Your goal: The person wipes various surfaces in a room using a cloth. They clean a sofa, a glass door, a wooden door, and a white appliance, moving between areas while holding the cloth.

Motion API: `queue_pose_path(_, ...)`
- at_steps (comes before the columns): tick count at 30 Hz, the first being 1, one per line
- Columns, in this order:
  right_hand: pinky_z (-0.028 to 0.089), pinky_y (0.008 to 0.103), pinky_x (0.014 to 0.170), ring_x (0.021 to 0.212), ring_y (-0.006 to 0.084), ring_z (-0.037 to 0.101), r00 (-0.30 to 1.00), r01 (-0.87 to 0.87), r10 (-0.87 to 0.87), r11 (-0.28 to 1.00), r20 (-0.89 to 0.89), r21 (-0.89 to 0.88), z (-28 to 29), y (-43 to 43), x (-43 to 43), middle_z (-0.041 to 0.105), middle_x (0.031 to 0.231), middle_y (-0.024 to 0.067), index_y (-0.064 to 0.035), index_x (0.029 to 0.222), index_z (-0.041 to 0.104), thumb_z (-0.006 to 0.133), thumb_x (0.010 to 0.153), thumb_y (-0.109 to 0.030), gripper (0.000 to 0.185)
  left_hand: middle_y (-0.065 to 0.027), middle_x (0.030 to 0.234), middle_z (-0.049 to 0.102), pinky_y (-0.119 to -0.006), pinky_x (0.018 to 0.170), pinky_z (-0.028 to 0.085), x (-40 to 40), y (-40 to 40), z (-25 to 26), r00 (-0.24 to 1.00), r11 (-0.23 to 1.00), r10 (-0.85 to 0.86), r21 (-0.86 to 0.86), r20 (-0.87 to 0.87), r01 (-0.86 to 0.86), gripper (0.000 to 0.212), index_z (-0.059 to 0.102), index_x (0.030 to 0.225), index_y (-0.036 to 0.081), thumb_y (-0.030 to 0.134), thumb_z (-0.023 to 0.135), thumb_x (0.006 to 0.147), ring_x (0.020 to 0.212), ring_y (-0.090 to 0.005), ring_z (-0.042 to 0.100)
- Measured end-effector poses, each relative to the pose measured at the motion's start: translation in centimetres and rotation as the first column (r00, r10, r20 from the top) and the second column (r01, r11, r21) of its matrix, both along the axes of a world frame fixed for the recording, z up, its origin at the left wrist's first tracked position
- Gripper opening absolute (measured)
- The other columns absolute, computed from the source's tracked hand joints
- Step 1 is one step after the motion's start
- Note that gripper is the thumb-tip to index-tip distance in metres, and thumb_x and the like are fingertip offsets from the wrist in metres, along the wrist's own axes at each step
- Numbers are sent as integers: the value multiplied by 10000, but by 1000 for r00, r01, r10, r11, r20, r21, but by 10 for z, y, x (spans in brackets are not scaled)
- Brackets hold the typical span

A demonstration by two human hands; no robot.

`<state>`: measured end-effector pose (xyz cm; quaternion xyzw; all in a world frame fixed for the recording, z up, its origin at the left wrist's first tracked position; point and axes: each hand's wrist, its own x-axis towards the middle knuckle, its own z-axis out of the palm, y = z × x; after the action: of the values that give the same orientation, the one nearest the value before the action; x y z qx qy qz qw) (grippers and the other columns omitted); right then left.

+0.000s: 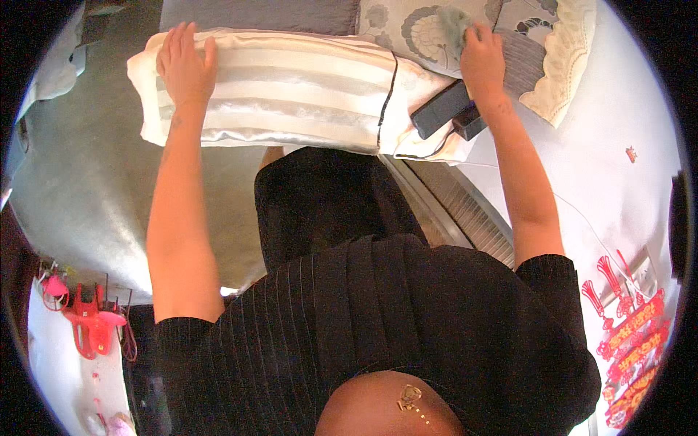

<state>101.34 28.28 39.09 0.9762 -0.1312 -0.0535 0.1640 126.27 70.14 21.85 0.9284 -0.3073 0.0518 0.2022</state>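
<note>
My left hand [188, 68] lies flat with fingers spread on the left end of a cream and grey striped cloth [294, 92], which covers a padded surface. Near the upper right, my right hand [482, 57] has its fingers curled against a crumpled greyish-green cloth [455, 27], over a grey floral cover [420, 38]. Below my right wrist, a dark rectangular device [440, 109] rests on the cream cloth beside a small black box [469, 121] with a cable. A black cord or trim [388, 98] crosses the striped cloth.
A plain grey quilted cover [262, 16] lies beyond the striped cloth. A scalloped cream edging [556, 71] borders the floral cover at right. A white wall with a thin cable [583, 215] stands at right, with red hanging ornaments [632, 343]. Red items [92, 321] hang at lower left.
</note>
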Motion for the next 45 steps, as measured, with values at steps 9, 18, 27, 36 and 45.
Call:
queue_pose_path(9, 499, 312, 898, 986, 276, 654, 917, 305, -393, 582, -68, 754, 41, 102, -30, 684, 1136, 107, -63, 1162, 662, 500, 797, 45, 414, -223, 1548, 275, -563, 1166, 203, -65, 80, 23, 965, 960, 250, 153, -83, -235, 760, 291, 1498, 18, 489, 525, 949, 1446, -385, 236)
queue_pose_path(18, 523, 423, 843, 921, 381, 657, 800, 535, -395, 124, -453, 836, 58, 204, -85, 682, 966, 196, -62, 1018, 688, 545, 796, -111, 268, -262, 1532, 273, -548, 1136, 239, -75, 86, 19, 952, 949, 278, 190, -128, -252, 787, 275, 1501, -5, 497, 536, 955, 1417, -411, 269)
queue_pose_path(27, 500, 451, 892, 986, 390, 648, 367, 793, -836, 53, -408, 607, 113, 220, -273, 679, 1049, 228, -80, 1141, 677, 544, 822, -223, 374, -262, 1542, 238, -534, 1151, 220, -92, 44, 64, 985, 976, -66, 195, -157, 96, 750, 245, 1511, 1, 419, 549, 966, 1428, -409, 231)
queue_pose_path(36, 507, 452, 872, 989, 399, 657, -114, 802, -977, -198, -181, 564, 159, 276, -420, 698, 1022, 209, -98, 1165, 645, 617, 818, -283, 394, -248, 1550, 241, -514, 1138, 274, -112, 8, 109, 908, 913, -332, 154, -254, 377, 681, 290, 1491, -5, 346, 559, 974, 1424, -407, 254)
queue_pose_path(45, 525, 399, 790, 910, 328, 681, -196, 728, -961, -11, 193, 685, 219, 238, -435, 691, 975, 163, -78, 1091, 610, 662, 861, -191, 262, -270, 1510, 277, -523, 1125, 293, -152, 18, 138, 879, 882, -416, 131, -233, 452, 668, 319, 1454, -64, 252, 604, 939, 1388, -444, 288)
